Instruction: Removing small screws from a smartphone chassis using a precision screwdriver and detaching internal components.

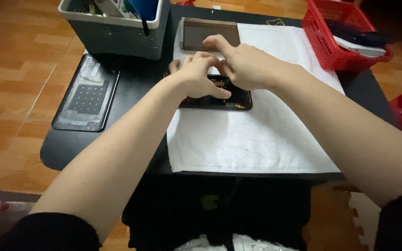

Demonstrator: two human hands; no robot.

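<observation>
Single head-worn view, looking steeply down and forward over own forearms. Close range: black table and white towel fill centre; grey basket and red basket cut off at top edge; wooden floor visible at left.

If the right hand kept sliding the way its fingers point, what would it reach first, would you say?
The right hand points up and leftward across the white towel. It would probably meet the brownish flat panel lying just beyond its fingertips, before the grey basket; depth is uncertain.
</observation>
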